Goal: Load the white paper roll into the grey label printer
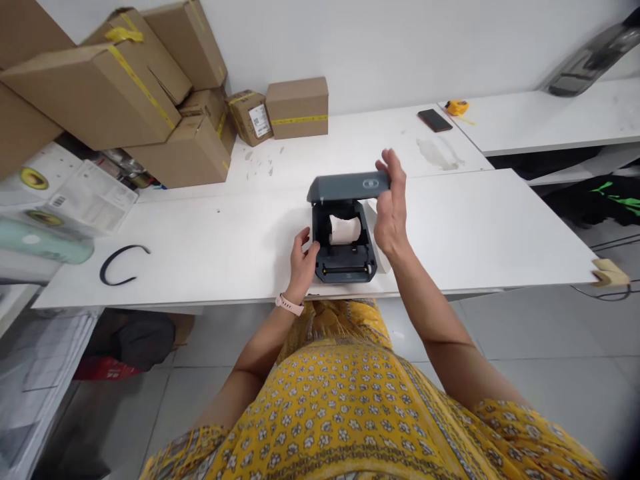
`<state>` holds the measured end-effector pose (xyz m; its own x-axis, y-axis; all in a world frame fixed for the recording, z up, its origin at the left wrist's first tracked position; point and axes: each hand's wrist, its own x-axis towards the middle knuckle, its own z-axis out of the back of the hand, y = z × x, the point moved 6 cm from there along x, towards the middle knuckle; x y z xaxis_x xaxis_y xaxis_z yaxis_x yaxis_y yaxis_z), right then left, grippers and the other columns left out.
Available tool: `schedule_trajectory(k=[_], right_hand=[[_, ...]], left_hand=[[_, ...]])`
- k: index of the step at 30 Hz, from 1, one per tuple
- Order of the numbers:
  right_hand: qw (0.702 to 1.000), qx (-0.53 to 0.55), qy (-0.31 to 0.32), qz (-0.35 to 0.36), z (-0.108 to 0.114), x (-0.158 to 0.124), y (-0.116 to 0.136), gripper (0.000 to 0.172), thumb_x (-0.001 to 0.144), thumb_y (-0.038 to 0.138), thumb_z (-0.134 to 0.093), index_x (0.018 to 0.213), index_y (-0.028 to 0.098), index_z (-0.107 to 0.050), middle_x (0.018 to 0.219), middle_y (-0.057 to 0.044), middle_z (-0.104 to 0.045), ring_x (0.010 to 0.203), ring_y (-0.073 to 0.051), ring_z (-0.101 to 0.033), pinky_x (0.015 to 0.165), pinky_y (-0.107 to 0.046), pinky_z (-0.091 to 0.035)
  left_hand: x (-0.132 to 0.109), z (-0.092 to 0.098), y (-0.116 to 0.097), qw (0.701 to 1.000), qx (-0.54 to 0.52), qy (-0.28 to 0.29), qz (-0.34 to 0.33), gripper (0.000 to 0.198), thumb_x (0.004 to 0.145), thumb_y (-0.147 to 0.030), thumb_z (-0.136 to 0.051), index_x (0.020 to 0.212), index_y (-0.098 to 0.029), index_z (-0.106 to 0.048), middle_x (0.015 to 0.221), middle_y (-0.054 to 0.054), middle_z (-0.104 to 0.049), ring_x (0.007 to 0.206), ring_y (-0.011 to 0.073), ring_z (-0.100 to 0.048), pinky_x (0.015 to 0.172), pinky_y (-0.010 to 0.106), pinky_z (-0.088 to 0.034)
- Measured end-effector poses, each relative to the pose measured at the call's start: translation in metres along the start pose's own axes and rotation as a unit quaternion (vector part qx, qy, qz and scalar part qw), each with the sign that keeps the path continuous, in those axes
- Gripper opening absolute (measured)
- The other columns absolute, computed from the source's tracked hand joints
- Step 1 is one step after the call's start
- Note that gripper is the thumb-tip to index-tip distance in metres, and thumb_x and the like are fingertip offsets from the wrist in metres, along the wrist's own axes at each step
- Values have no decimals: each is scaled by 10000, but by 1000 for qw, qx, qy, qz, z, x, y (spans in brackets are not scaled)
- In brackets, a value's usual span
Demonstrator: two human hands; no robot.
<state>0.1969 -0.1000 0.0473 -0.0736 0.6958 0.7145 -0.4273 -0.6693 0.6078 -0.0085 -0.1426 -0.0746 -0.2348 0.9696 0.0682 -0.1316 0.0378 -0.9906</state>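
A dark grey label printer (345, 262) sits at the table's front edge with its lid (347, 187) raised. Inside lies a roll of white paper (345, 230), and a roller bar (347, 270) runs across the front. My right hand (391, 213) holds the lid's right end, between thumb and upright fingers. Part of the lid hides behind that hand. At the printer's left side is my left hand (303, 263), thumb touching the rim and fingers apart beside the casing. A pink band (289, 305) circles my left wrist. Something white (381, 257) shows beside the printer's right side.
Cardboard boxes (195, 150) are stacked at the back left, with a smaller box (299, 107) beside them. A black headband (113, 263) and a mint bottle (55, 241) lie on the left. A phone (435, 121) and a yellow tape measure (457, 107) lie at the back right.
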Motion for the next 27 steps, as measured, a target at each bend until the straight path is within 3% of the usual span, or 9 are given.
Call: schedule_trajectory(k=[5, 8, 11, 14, 15, 17, 20, 24, 27], right_hand=[[999, -19, -7, -28, -7, 70, -20, 733, 1011, 733, -100, 1660, 394, -140, 1650, -60, -400, 1542, -276, -403, 1275, -528, -343], [998, -58, 5, -30, -10, 90, -39, 734, 1010, 734, -99, 1666, 405, -98, 1657, -56, -389, 1533, -238, -426, 1257, -464, -380], [994, -73, -64, -56, -3, 79, -62, 696, 1030, 690, -71, 1670, 418, -51, 1645, -68, -396, 1498, -243, -478, 1193, -489, -458], [979, -47, -144, -134, 5, 37, -83, 639, 1070, 546, -110, 1619, 314, -342, 1415, -120, -616, 1280, -249, -652, 1074, -477, -549], [979, -33, -122, -158, 2, 23, -87, 600, 1067, 501, -193, 1535, 269, -488, 1282, -122, -691, 1179, -249, -693, 1036, -462, -565], [984, -6, 3, -179, -12, 1, -88, 461, 1006, 417, -390, 1278, 217, -705, 1062, -98, -770, 1035, -252, -723, 981, -437, -576], [962, -31, 235, -133, -37, -16, -76, 314, 906, 271, -490, 952, 201, -793, 987, -83, -806, 1020, -283, -727, 1037, -489, -516], [924, -128, 358, -39, -51, -11, -66, 367, 858, 141, -447, 923, 210, -801, 1116, -98, -810, 1278, -326, -652, 1245, -644, -197], [887, -155, 435, 24, -63, -9, -63, 345, 801, 142, -537, 1011, 211, -801, 1198, -120, -796, 1311, -338, -631, 1265, -639, -160]], left_hand=[[19, -7, 4, 1000, -2, 20, 14, 501, 859, -247, -645, 1348, -197, -545, 1414, 139, -638, 1287, 251, -628, 1083, 420, -525], [20, -7, 6, 1000, 10, 23, 10, 501, 842, -221, -640, 1334, -200, -550, 1379, 134, -658, 1267, 245, -638, 1056, 413, -537], [21, -6, 9, 999, 19, 33, 1, 495, 854, -243, -637, 1340, -192, -561, 1384, 148, -656, 1254, 249, -647, 1037, 409, -543], [26, -5, 10, 998, 45, 40, -2, 517, 875, -339, -669, 1361, -197, -565, 1402, 155, -652, 1237, 263, -659, 1028, 418, -543], [29, -5, 8, 997, 62, 43, -1, 536, 872, -364, -684, 1367, -197, -565, 1397, 156, -658, 1216, 270, -670, 1023, 426, -543], [36, -5, 3, 992, 112, 53, 6, 571, 853, -365, -711, 1380, -204, -562, 1375, 150, -679, 1141, 280, -702, 1007, 446, -547], [48, -7, -10, 974, 210, 83, 14, 631, 818, -319, -731, 1415, -222, -549, 1352, 142, -701, 1055, 310, -733, 992, 482, -543], [56, -12, -27, 942, 304, 138, -8, 813, 786, -326, -762, 1530, -220, -449, 1367, 162, -700, 1125, 388, -722, 1003, 514, -524], [57, -12, -31, 932, 323, 160, -17, 858, 774, -320, -765, 1552, -192, -427, 1276, 163, -745, 1192, 422, -694, 989, 505, -528]])
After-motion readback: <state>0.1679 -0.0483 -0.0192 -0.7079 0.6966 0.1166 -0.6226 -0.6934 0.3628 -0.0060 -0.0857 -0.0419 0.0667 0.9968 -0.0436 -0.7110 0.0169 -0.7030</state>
